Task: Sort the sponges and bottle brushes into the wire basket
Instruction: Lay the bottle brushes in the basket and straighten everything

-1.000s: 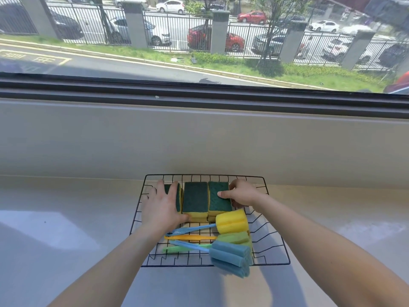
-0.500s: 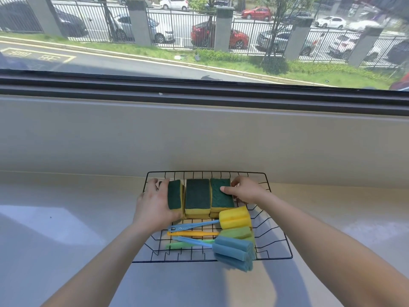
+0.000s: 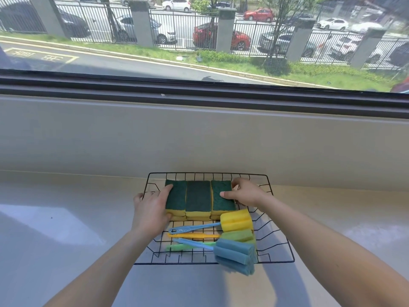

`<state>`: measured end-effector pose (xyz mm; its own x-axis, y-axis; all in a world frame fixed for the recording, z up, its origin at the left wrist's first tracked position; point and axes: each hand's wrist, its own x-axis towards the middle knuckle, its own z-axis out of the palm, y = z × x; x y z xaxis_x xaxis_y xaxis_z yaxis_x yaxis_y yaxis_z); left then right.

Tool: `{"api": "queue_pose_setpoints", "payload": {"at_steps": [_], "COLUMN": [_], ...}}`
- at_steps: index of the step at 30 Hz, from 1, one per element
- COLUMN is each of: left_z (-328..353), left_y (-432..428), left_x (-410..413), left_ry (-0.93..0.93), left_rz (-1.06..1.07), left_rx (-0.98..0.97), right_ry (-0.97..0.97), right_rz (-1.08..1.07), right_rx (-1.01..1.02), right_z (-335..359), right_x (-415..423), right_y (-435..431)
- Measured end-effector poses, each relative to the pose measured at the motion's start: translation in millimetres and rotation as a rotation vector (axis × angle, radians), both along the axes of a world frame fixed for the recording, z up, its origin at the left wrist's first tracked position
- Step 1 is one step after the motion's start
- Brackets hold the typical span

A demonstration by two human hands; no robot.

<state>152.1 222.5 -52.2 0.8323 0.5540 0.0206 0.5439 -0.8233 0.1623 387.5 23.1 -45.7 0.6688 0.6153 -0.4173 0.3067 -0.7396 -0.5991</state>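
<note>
Basket (image 3: 280,251) of black wire sits on the pale bench (image 3: 66,229) below a window, seen from the head camera. In its far half lie three sponges (image 3: 198,197) side by side, touching, dark green faces up and yellow undersides toward the viewer; more yellow edges show beneath them, like a second layer. The left hand (image 3: 152,210) presses against the left end of the row, fingers spread over the leftmost sponge's edge, thumb at the near corner; its grip is open and flat against the sponge, not closed round it. The right hand (image 3: 244,193) rests on the rightmost sponge, thumb on the green top, fingers curled over the far right side; whether it clamps the sponge or only pushes I cannot tell. In the near half lie the bottle brushes (image 3: 234,240), handles pointing left, foam heads right: yellow, green and blue. The blue head overhangs the basket's near rim.
</note>
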Motion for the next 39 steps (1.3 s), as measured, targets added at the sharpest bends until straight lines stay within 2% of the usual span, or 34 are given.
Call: {"api": "queue_pose_setpoints", "payload": {"at_steps": [3, 8, 13, 17, 22, 39], "left_z": [-2.9, -0.9, -2.8, 4.8, 6.4, 6.3], "left_y": [-0.1, 1.6, 0.0, -9.6, -25.9, -31.8], "left_x": [-0.2, 3.8, 1.2, 7.2, 22.4, 25.2], "left_ry": [-0.016, 0.003, 0.001, 0.013, -0.021, -0.090], "left_rz": [0.021, -0.008, 0.019, 0.067, -0.013, -0.004], "left_rx": [-0.068, -0.019, -0.065, 0.031, 0.185, 0.034], "right_ry": [-0.003, -0.027, -0.052, -0.138, -0.282, -0.210], "right_rz": [-0.009, 0.000, 0.000, 0.011, 0.047, 0.061], "right_rx": [0.007, -0.012, -0.031, -0.083, -0.102, -0.074], "right_z": [-1.7, 0.7, -0.1, 1.3, 3.3, 4.4], "right_x": [-0.7, -3.0, -3.2, -4.1, -7.0, -9.5], "right_y": [-0.2, 7.0, 7.8, 9.5, 7.6, 6.5]}}
